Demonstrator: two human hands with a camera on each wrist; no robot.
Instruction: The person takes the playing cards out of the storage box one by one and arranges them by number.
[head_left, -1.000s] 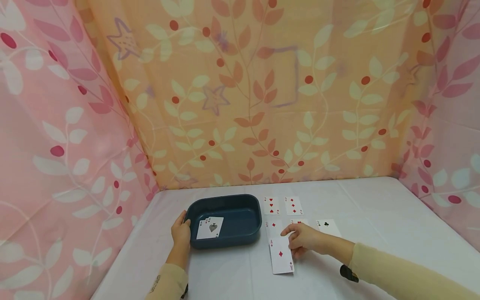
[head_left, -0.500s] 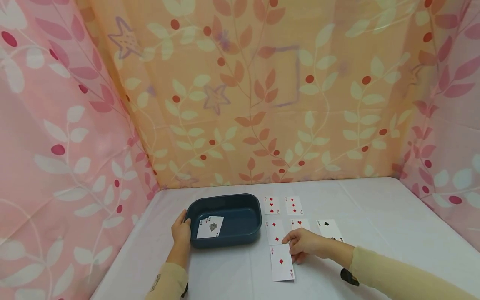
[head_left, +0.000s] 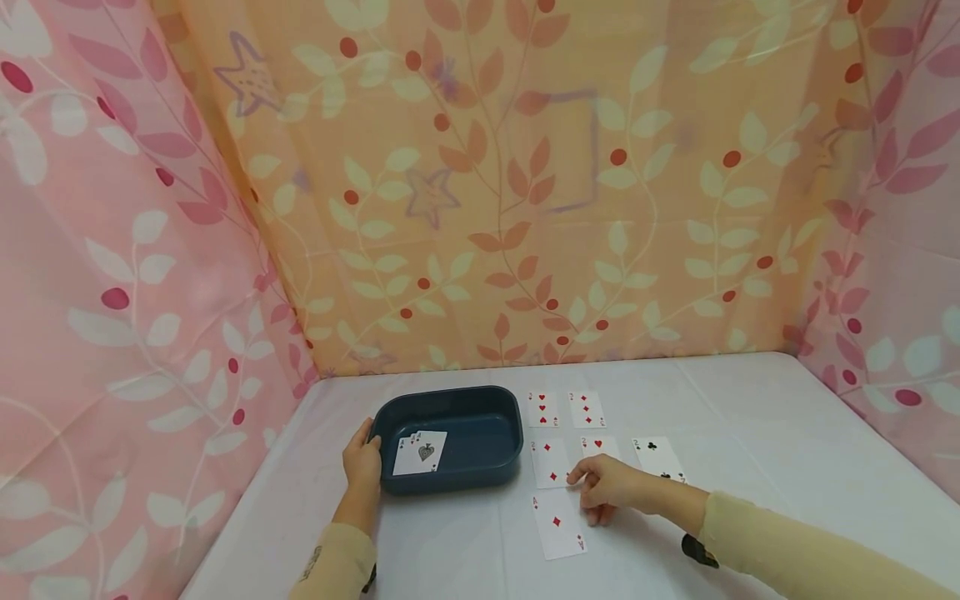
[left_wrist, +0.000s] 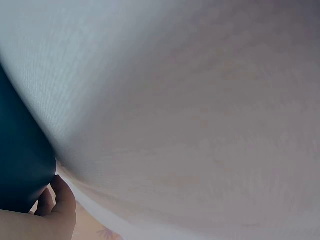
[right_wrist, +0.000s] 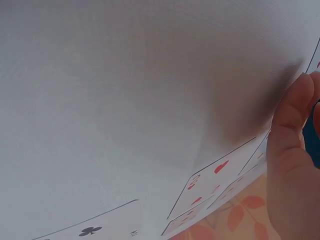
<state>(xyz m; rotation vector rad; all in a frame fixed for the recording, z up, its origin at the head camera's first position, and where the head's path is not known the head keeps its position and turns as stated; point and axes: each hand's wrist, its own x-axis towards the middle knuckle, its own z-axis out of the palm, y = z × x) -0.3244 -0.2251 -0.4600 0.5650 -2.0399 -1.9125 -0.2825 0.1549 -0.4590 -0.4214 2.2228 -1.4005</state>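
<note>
My left hand [head_left: 363, 462] grips the left end of a dark blue rectangular tray [head_left: 483, 479]; in the left wrist view its fingers curl at the tray's edge. Inside the tray an ace of spades [head_left: 420, 454] lies face up on other overlapping cards. An ace of diamonds [head_left: 558, 533] lies face up on the white table, slightly slanted, in front of a two of diamonds [head_left: 549, 467]. Just right of the ace's upper corner is my right hand [head_left: 611, 487], its fingers loosely bent and nothing visible between them. In the right wrist view the thumb [right_wrist: 292, 110] is close to a card edge.
A two of hearts [head_left: 597, 450] and a two of clubs [head_left: 651, 454] lie beyond the right hand. Farther back are a three of hearts [head_left: 543, 410] and a three of diamonds [head_left: 587, 410]. Patterned cloth [head_left: 480, 208] walls off the table's back and sides.
The ace of diamonds has slid toward the front, off the two of diamonds, and turned slightly. My right hand has let go of it and shifted slightly rightward. The left hand stays on the tray.
</note>
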